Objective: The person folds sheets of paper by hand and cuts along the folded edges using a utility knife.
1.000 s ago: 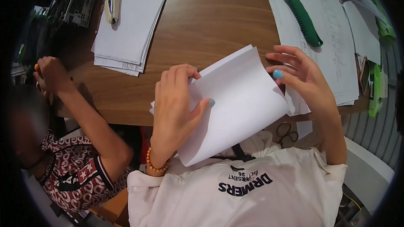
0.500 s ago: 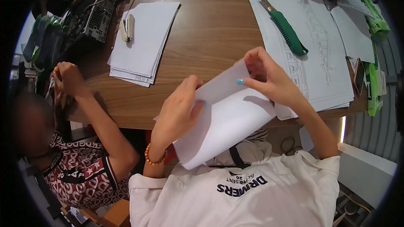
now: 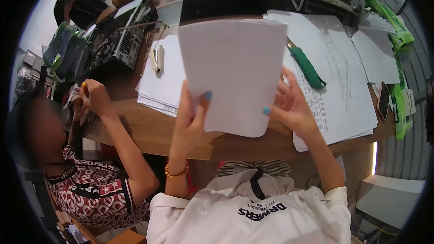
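Note:
A small stack of white paper sheets [image 3: 233,72] stands nearly upright over the desk's front edge, its broad blank side facing me. My left hand [image 3: 191,119] grips the lower left side, thumb on the near face and fingers along the edge. At the right edge, my right hand [image 3: 294,110] has its thumb on the paper and its fingers partly curled around the side. Beyond that hand, a green utility knife [image 3: 307,68] lies on large printed drawings [image 3: 348,104].
A stapler [image 3: 157,58] rests on a paper pile [image 3: 156,88] to the left. Behind it stands an opened computer case [image 3: 129,40]. Close on my left sits a person [image 3: 97,185] holding a small orange object. A phone [image 3: 383,101] lies at the desk's right edge; another person [image 3: 79,4] is farther back.
The paper has gone from tilted and curved near my lap to raised and upright, farther forward. Both hands moved with it, the right sliding lower along its edge. My view has tipped up.

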`<move>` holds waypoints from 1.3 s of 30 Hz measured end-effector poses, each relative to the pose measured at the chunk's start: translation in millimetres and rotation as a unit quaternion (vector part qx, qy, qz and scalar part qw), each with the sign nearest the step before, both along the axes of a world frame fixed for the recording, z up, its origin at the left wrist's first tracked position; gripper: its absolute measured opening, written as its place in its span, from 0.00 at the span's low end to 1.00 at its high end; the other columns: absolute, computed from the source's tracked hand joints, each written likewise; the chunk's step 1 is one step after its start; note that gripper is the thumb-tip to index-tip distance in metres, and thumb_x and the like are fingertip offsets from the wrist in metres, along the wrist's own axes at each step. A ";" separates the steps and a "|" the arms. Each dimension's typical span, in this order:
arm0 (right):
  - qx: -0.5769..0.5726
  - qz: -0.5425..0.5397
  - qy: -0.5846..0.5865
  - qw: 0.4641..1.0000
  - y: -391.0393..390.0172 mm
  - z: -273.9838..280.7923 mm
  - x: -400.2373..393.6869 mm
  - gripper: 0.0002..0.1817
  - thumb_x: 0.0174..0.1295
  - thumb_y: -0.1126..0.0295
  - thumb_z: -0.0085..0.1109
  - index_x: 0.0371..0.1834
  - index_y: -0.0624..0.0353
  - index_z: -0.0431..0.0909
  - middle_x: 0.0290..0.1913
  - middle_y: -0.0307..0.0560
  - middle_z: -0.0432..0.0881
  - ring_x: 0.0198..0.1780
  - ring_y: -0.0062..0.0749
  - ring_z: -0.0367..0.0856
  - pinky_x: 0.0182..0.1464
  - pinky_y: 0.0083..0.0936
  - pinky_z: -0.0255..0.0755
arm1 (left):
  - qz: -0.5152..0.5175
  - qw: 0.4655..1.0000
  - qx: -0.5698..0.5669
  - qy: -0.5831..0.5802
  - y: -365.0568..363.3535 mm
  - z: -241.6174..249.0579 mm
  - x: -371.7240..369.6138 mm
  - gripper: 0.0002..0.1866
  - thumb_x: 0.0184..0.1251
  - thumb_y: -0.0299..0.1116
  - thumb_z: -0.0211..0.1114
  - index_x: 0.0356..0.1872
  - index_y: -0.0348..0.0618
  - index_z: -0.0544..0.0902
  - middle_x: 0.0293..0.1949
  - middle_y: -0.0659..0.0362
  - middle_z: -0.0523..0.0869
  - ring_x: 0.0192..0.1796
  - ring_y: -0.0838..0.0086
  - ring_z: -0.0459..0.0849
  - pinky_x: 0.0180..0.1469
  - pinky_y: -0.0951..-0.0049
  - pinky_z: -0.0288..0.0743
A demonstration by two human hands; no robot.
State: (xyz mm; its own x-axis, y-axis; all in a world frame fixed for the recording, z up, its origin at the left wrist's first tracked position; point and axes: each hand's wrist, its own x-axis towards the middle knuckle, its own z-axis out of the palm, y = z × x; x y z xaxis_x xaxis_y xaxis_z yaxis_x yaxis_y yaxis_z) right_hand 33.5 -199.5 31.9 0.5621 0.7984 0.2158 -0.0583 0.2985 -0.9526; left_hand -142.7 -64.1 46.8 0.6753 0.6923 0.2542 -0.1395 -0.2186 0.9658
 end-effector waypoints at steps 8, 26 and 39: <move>-0.056 0.036 -0.162 0.985 22.1 10.1 9.5 0.17 0.52 0.73 0.67 0.45 0.63 0.76 0.42 0.45 0.80 0.41 0.28 0.78 0.44 0.23 0.73 | 0.037 0.986 0.083 -0.138 3.3 -30.9 21.8 0.23 0.69 0.25 0.50 0.61 0.32 0.54 0.56 0.54 0.66 0.56 0.72 0.63 0.59 0.70 0.57; -0.086 -0.009 -0.221 0.971 37.7 -1.6 13.3 0.18 0.49 0.69 0.70 0.43 0.63 0.78 0.38 0.46 0.83 0.38 0.29 0.81 0.40 0.21 0.75 | 0.016 0.981 0.183 -0.066 12.2 -48.1 23.0 0.23 0.69 0.24 0.50 0.63 0.34 0.58 0.47 0.52 0.77 0.46 0.75 0.74 0.49 0.75 0.67; -0.076 -0.013 -0.216 0.973 42.2 0.3 14.3 0.15 0.47 0.74 0.70 0.39 0.63 0.81 0.34 0.43 0.84 0.35 0.22 0.80 0.36 0.17 0.74 | -0.044 0.994 0.103 -0.005 22.4 -34.7 22.6 0.11 0.70 0.32 0.54 0.46 0.34 0.73 0.34 0.63 0.78 0.35 0.85 0.72 0.35 0.82 0.67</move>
State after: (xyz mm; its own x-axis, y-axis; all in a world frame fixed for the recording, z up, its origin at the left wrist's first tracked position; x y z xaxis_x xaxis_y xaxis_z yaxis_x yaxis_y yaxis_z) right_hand 47.8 -157.3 32.2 0.4645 0.8267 0.3173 0.3638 0.1485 -0.9196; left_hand -120.1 -41.7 12.1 0.7280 0.5634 0.3906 -0.1755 -0.3976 0.9006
